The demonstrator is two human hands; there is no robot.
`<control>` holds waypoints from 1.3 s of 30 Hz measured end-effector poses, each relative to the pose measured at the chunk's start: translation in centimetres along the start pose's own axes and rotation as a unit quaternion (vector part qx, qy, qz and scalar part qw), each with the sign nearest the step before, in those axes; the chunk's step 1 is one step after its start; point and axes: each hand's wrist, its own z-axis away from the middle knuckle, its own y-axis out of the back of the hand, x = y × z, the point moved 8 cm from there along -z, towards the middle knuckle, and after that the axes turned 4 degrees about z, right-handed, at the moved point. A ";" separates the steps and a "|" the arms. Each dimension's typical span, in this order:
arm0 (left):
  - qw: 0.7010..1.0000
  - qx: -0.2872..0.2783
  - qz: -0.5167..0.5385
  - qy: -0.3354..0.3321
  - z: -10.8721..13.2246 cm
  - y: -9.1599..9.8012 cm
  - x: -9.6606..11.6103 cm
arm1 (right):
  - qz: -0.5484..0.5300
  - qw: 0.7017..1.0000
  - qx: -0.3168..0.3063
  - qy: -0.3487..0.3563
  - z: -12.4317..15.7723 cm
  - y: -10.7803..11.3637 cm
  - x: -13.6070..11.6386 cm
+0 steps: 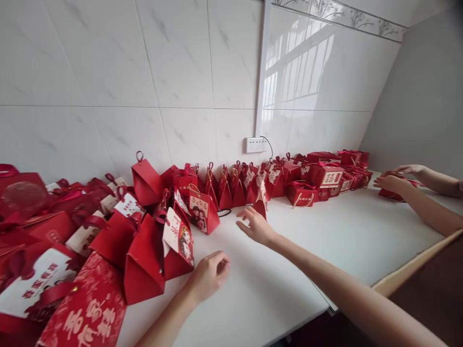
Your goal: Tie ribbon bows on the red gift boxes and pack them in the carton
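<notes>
My left hand (213, 271) rests on the white table with its fingers curled in and nothing visible in them. It is beside a red gift box with a white tag (179, 243) and a plain red triangular gift box (144, 265). Farther right, my right hand (256, 225) reaches over the table, its fingers apart and holding nothing I can see. Just behind its fingers stands a small red gift box (261, 205) with a pale printed side. A gift box with a gold loop handle and a printed couple (203, 212) stands between the two hands, farther back.
Many red gift boxes (233, 190) line the tiled wall, with a dense pile of red boxes (50, 226) at left. A power strip (256, 144) is fixed to the wall. At right, another person's hands (398, 180) are on a red box (390, 193). The white table's edge (300, 324) runs in front.
</notes>
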 end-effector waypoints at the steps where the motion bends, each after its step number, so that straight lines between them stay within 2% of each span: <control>1: 1.000 0.009 0.010 -0.001 0.0 0.2 0.0 | -0.008 1.000 0.013 -0.016 -0.7 -2.3 -0.3; 3: 0.999 0.027 0.023 -0.006 0.0 0.4 -0.1 | -0.023 0.998 0.037 -0.047 -1.7 -6.4 -0.7; 5: 0.999 0.037 0.023 -0.010 0.0 0.6 -0.1 | -0.037 0.995 0.049 -0.079 -2.2 -9.5 -0.7; 8: 0.999 0.040 0.018 -0.013 0.1 0.6 -0.2 | -0.051 0.990 0.043 -0.121 -1.9 -12.0 0.0; 10: 0.999 0.041 0.017 -0.016 0.1 0.5 -0.1 | -0.054 0.988 0.037 -0.140 -1.4 -12.2 0.8; 16: 0.998 0.045 0.012 -0.029 0.3 0.2 0.4 | -0.029 0.985 0.033 -0.166 -0.1 -10.5 2.1; 21: 0.998 0.050 -0.007 -0.035 0.3 0.1 0.2 | -0.025 0.991 -0.074 -0.106 0.3 -12.0 0.6; 24: 0.997 0.059 -0.032 -0.026 0.1 -0.1 0.1 | -0.028 0.991 -0.110 -0.076 0.5 -12.3 -0.3; 26: 0.995 0.066 -0.054 -0.044 0.4 -0.2 1.2 | -0.018 0.990 -0.124 -0.065 0.4 -12.3 -0.4; 28: 0.983 0.104 -0.076 -0.129 1.4 0.5 4.3 | 0.004 0.989 -0.137 -0.055 0.4 -12.3 -0.2; 30: 0.939 0.195 -0.093 -0.267 4.2 2.9 8.6 | 0.019 0.988 -0.144 -0.052 0.3 -12.5 0.4; 31: 0.904 0.260 -0.096 -0.324 6.3 5.0 10.5 | 0.022 0.987 -0.147 -0.054 0.2 -12.6 0.7; 33: 0.824 0.353 -0.142 -0.421 10.6 9.5 13.3 | 0.022 0.986 -0.153 -0.060 0.2 -13.0 1.3; 35: 0.790 0.427 -0.240 -0.368 13.0 15.4 13.4 | 0.018 0.985 -0.161 -0.060 0.3 -13.2 1.5; 36: 0.755 0.499 -0.290 -0.310 14.4 19.0 12.7 | 0.015 0.985 -0.164 -0.058 0.3 -13.3 1.5; 37: 0.714 0.569 -0.331 -0.239 15.7 22.6 11.7 | 0.011 0.984 -0.168 -0.056 0.4 -13.4 1.4; 38: 0.688 0.622 -0.348 -0.137 16.8 26.1 10.2 | 0.008 0.984 -0.170 -0.056 0.4 -13.4 1.4; 39: 0.685 0.636 -0.354 -0.018 17.2 29.3 8.3 | 0.005 0.984 -0.171 -0.058 0.5 -13.4 1.3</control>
